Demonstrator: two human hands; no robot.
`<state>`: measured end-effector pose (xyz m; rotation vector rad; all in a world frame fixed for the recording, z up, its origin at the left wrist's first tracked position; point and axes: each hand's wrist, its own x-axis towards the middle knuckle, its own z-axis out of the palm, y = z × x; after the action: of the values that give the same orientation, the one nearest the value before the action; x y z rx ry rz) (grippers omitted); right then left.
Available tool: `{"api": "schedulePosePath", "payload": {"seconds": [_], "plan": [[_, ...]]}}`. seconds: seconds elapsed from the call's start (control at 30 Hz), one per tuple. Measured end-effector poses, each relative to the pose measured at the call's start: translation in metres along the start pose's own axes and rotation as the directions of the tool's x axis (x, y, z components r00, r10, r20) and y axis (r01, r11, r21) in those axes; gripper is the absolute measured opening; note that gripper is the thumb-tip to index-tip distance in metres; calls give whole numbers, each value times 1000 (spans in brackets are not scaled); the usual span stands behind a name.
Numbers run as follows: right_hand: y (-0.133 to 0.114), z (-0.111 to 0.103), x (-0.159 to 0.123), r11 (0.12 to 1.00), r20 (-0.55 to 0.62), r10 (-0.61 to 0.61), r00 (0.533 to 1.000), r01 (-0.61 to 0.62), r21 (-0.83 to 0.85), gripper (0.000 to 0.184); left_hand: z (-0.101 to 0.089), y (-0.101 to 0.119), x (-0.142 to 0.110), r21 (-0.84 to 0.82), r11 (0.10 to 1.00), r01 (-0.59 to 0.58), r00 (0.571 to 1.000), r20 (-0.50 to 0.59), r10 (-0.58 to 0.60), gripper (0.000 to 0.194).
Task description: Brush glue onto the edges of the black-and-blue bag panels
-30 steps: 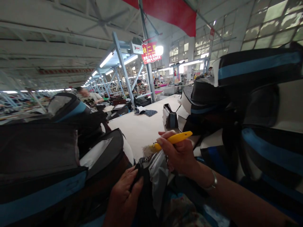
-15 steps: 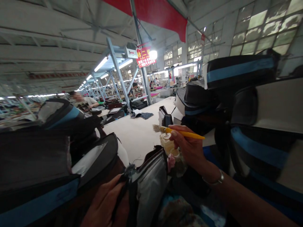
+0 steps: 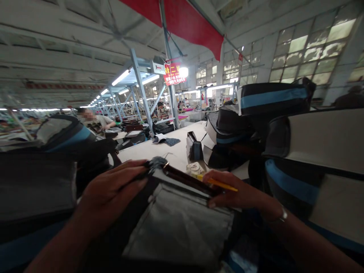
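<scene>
A half-made bag piece point(image 3: 182, 223) with a grey lining panel and dark edges spans the space in front of me. My left hand point(image 3: 112, 191) is closed on its upper left corner, near some loose grey threads. My right hand point(image 3: 231, 189) pinches the upper right edge and also keeps hold of a brush point(image 3: 224, 184) with a yellow handle; its bristles are hidden behind the edge. Just beyond that edge stands a crusted cream-coloured container point(image 3: 195, 168), partly covered by the piece.
A white tabletop point(image 3: 142, 151) stretches ahead, with fabric scraps point(image 3: 167, 140) and a small boxy dark piece point(image 3: 195, 146) on it. Black bag parts with blue bands point(image 3: 274, 96) are stacked at right, and more point(image 3: 68, 138) at left. Farther left is a person point(image 3: 104, 121).
The bag piece has been raised and spread out between both hands. My right hand has brought the brush down to the piece's right edge and taken hold there.
</scene>
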<state>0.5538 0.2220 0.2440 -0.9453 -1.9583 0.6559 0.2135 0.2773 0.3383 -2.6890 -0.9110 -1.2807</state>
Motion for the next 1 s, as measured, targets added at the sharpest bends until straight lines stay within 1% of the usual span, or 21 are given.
{"api": "schedulePosePath", "payload": {"seconds": [0.03, 0.07, 0.13, 0.2, 0.27, 0.3, 0.37, 0.4, 0.43, 0.5, 0.57, 0.6, 0.63, 0.67, 0.7, 0.77, 0.83, 0.9, 1.0], "plan": [[-1, 0, -4, 999, 3, 36, 999, -36, 25, 41, 8, -3, 11, -20, 996, -84, 995, 55, 85, 32], [-2, 0, -8, 995, 16, 71, 997, -72, 67, 37, 18, -8, 22, -36, 990, -135, 986, 90, 138, 32], [-7, 4, -11, 975, 43, 135, 990, -140, 174, 33, 39, -19, 41, -58, 988, -146, 980, 127, 153, 33], [-10, 12, -8, 955, 9, 177, 984, -174, 240, 33, 60, -29, 53, -68, 994, -90, 989, 108, 97, 32], [-9, 24, 1, 953, -74, 186, 980, -161, 257, 33, 78, -35, 54, -58, 998, 3, 1000, 15, -2, 30], [-5, 31, 8, 956, -115, 184, 976, -151, 252, 32, 85, -36, 49, -51, 997, 61, 997, -51, -64, 30], [7, 46, 26, 959, -178, 196, 964, -151, 238, 31, 97, -30, 25, -54, 984, 172, 969, -171, -179, 31], [15, 54, 35, 959, -199, 211, 957, -164, 230, 30, 102, -25, 5, -67, 975, 212, 954, -204, -221, 33], [25, 61, 45, 959, -225, 229, 947, -181, 217, 29, 107, -19, -18, -86, 969, 232, 948, -201, -245, 35], [45, 78, 64, 953, -279, 273, 921, -218, 210, 30, 117, -9, -72, -133, 960, 248, 958, -117, -263, 38], [64, 96, 78, 940, -325, 319, 890, -253, 229, 32, 131, -5, -124, -188, 951, 244, 967, -29, -254, 54], [73, 107, 84, 933, -348, 341, 873, -268, 241, 33, 138, -4, -146, -181, 949, 258, 965, 2, -262, 65], [81, 118, 88, 926, -365, 361, 858, -282, 252, 33, 145, -5, -163, -165, 948, 272, 962, 24, -271, 68], [87, 129, 92, 919, -376, 379, 846, -295, 262, 33, 152, -6, -176, -161, 939, 303, 953, 40, -300, 67], [93, 140, 94, 913, -381, 394, 836, -308, 269, 33, 158, -7, -185, -171, 923, 345, 939, 52, -341, 62], [101, 156, 96, 905, -385, 416, 824, -332, 267, 31, 168, -11, -190, -232, 874, 426, 904, 72, -421, 47], [105, 161, 94, 907, -391, 416, 821, -342, 247, 25, 171, -14, -185, -304, 824, 478, 876, 90, -474, 38], [102, 152, 90, 922, -405, 384, 830, -318, 221, 25, 169, -19, -176, -344, 794, 501, 859, 87, -504, 36], [85, 119, 79, 956, -437, 286, 853, -224, 189, 35, 159, -27, -159, -397, 751, 527, 834, 75, -546, 34]]}}
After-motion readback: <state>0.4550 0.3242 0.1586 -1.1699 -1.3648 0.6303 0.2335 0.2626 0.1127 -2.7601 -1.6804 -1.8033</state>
